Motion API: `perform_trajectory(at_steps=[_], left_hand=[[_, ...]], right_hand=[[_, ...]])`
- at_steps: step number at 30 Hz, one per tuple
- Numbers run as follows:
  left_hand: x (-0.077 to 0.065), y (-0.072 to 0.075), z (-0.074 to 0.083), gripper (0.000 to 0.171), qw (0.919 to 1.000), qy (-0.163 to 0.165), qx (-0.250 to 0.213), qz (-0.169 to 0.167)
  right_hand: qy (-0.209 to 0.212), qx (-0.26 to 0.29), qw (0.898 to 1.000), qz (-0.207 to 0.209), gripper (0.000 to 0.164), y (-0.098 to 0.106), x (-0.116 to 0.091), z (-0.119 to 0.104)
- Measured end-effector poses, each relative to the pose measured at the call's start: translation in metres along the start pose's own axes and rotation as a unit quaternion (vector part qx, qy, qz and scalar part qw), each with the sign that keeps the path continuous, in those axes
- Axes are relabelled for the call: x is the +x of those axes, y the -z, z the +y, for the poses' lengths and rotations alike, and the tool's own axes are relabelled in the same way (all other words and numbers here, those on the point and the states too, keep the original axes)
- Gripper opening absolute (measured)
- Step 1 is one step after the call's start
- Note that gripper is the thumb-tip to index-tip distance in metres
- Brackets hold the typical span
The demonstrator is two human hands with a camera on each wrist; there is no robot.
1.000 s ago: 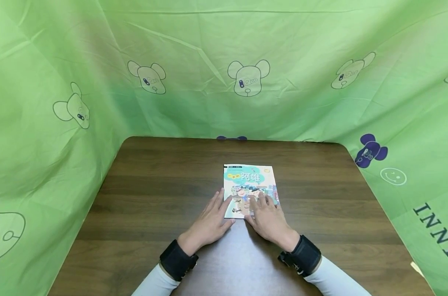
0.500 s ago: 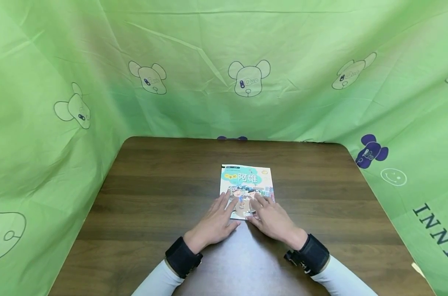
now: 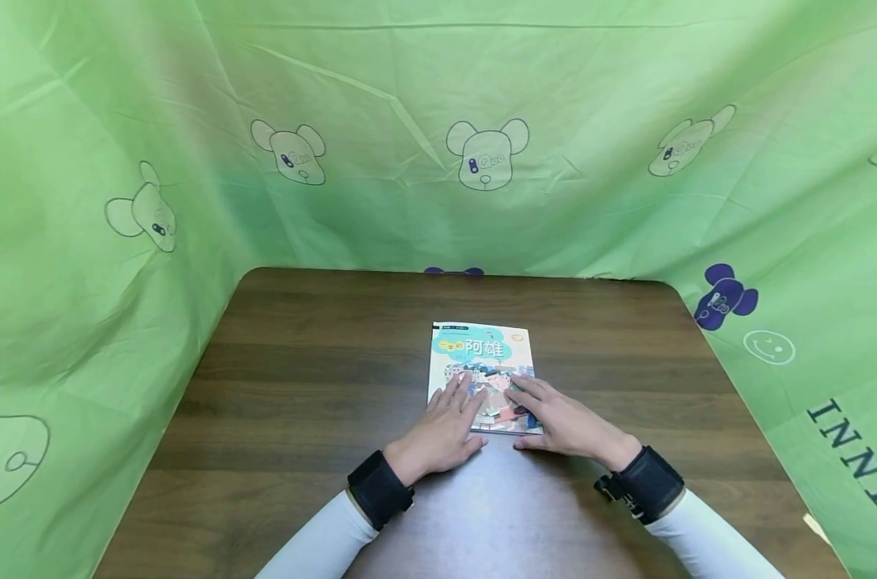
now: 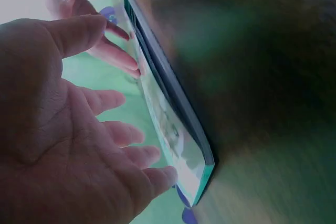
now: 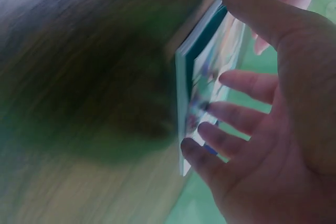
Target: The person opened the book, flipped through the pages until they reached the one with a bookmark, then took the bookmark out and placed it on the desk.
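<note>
A thin picture book point(image 3: 482, 347) with a pale, illustrated cover and a turquoise title cloud lies closed on the wooden table. My left hand point(image 3: 442, 430) is over its near left part, fingers spread over the cover and thumb by the near edge. Over the near right part reaches my right hand point(image 3: 572, 422), its fingertips at the cover and its thumb just off the near edge. In the left wrist view the book point(image 4: 173, 124) shows its page edges, with a narrow gap between some leaves. The right wrist view shows straight, parted fingers point(image 5: 231, 116) beside the cover.
The brown table point(image 3: 301, 346) has rounded far corners. A green cloth point(image 3: 380, 209) printed with bear heads hangs behind it and along both sides. Black bands point(image 3: 380, 486) circle both wrists over white sleeves. A small pale tag point(image 3: 817, 527) shows at the table's right edge.
The book has shifted slightly left and toward me. My left hand has slid right over the cover, and my right hand has moved right toward the book's near right corner.
</note>
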State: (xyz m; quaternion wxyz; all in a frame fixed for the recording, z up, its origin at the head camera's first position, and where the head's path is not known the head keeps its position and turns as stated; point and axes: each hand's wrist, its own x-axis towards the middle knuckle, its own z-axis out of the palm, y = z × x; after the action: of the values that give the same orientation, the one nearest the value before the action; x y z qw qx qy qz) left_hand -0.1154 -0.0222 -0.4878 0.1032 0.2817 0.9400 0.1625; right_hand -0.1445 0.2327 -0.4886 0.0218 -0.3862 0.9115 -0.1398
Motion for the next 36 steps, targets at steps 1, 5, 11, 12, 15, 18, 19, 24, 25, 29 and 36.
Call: perform_trajectory(at_steps=[1,5,11,12,15,18,19,24,25,29,36], left_hand=[[0.001,0.000,0.001,0.076,1.0000,0.004,0.004,-0.004],[0.006,-0.002,0.003,0.077,0.9996,0.018,0.010,-0.017],[0.009,-0.001,0.006,0.075,0.9981,0.036,0.020,-0.046],[0.009,0.000,0.006,0.074,0.9978,0.037,0.022,-0.050],[0.010,-0.001,0.008,0.073,0.9972,0.040,0.036,-0.053],[0.010,-0.001,0.009,0.072,0.9969,0.040,0.047,-0.050],[0.010,-0.002,0.009,0.071,0.9968,0.040,0.050,-0.048],[0.011,-0.002,0.010,0.069,0.9970,0.042,0.053,-0.037],[0.012,-0.002,0.010,0.068,0.9972,0.042,0.051,-0.034],[0.011,-0.002,0.011,0.065,0.9980,0.038,0.046,-0.021],[0.010,-0.002,0.014,0.058,0.9970,0.029,0.067,0.025]], right_hand=[[0.003,0.005,1.000,-0.003,0.078,0.000,0.000,0.002],[0.004,0.009,1.000,-0.010,0.074,-0.001,-0.001,0.007],[0.003,0.006,1.000,-0.017,0.067,-0.001,-0.001,0.011],[0.003,0.009,1.000,-0.017,0.066,0.000,-0.001,0.011],[0.006,0.013,1.000,-0.013,0.060,0.002,0.000,0.012],[0.010,0.013,1.000,-0.011,0.054,0.004,0.001,0.013],[0.010,0.012,1.000,-0.011,0.053,0.004,0.001,0.014],[0.006,0.026,1.000,-0.007,0.050,0.006,0.002,0.014],[0.007,0.030,1.000,-0.001,0.049,0.007,0.003,0.014],[0.008,0.033,0.999,0.030,0.046,0.008,0.006,0.014],[-0.004,-0.004,0.996,0.087,0.046,0.008,0.010,0.012]])
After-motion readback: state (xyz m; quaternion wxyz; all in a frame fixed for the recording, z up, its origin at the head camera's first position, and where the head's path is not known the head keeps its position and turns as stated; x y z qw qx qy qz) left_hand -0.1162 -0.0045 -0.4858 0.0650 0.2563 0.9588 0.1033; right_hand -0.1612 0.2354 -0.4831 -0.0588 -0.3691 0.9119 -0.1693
